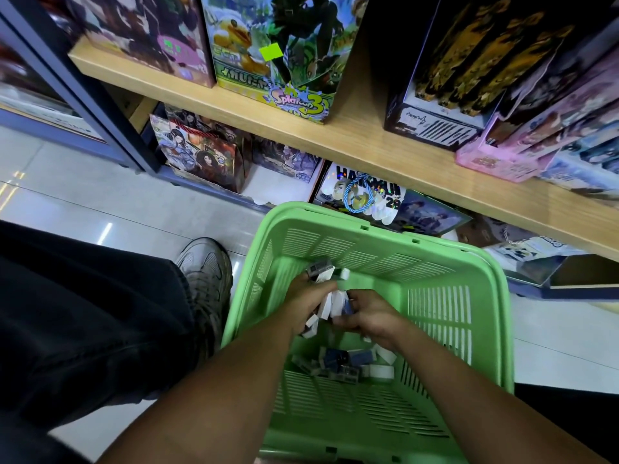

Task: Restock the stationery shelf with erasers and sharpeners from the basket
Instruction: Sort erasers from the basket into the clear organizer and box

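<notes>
Inside the green basket (455,316), both hands are working close together over the middle of the floor grid. Left hand (303,304) is curling its fingers round a bundle of small white erasers (325,304), several of them sticking out above and below the fist. Right hand (370,314) is sitting just beside it, touching the same bundle, fingers curled and pinching what is looking like a white-and-blue piece at the bundle's right edge; the exact item under the fingertips is too hidden to tell. A loose pile of erasers and sharpeners (348,361) is lying on the basket bottom, nearer than the hands, mixing white blocks with dark blue and clear grey pieces; which are sharpeners is hard to tell at this blur.

Far of the basket, a wooden shelf (335,135) is running from left to far right, carrying tall printed boxes, among them a Splatoon 3 box (278,61). Below the shelf edge, more boxes and a bag with a blue cord handle (356,197) are standing. Left of the basket, a grey shoe (207,272) and a dark trouser leg (90,316) are resting on the pale tiled floor (83,195).
</notes>
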The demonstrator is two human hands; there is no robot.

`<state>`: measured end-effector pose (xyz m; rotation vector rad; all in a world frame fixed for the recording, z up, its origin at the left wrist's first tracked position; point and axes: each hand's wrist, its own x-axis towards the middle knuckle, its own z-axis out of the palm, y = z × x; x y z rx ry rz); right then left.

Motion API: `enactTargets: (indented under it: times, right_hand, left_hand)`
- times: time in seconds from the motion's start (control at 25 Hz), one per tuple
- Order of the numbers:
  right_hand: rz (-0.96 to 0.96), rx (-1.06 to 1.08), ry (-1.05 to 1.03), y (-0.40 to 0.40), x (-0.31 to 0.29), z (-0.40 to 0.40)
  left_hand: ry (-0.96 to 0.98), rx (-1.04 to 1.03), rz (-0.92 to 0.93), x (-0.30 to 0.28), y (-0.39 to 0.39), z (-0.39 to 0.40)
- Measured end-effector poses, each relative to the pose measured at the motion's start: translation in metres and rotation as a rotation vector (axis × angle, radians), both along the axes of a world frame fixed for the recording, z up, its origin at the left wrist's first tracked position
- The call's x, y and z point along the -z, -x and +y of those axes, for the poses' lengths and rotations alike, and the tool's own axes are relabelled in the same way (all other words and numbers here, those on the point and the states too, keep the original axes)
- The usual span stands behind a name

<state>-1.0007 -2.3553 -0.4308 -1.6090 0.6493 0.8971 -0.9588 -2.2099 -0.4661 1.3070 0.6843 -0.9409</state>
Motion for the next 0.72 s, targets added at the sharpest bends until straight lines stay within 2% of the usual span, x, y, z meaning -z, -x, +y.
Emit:
enactTargets:
  times: [0.04,0.12,0.28,0.44,0.56,0.72]
  right_hand:
    - [-0.018,-0.081,0.084,-0.002,-0.001,-0.003]
    - [-0.029,-0.088,0.133,-0.005,-0.002,-0.007]
    - [0.013,0.065,0.011,-0.007,-0.018,-0.014]
    - [0.000,0.196,-0.064,-0.011,-0.034,-0.028]
    - [-0.029,0.127,-0.003,-0.014,-0.048,-0.038]
    - [-0.044,0.076,-0.018,-0.016,-0.075,-0.052]
  left_hand:
    - [0.016,0.018,0.006,0.000,0.000,0.000]
    - [0.050,0.052,0.013,-0.003,0.000,0.000]
    - [0.058,0.089,0.028,-0.009,0.004,-0.002]
    - [0.070,0.250,-0.004,-0.021,0.007,0.000]
    - [0.125,0.311,0.004,-0.037,0.010,-0.001]
    - [0.207,0.269,-0.027,-0.060,0.004,-0.006]
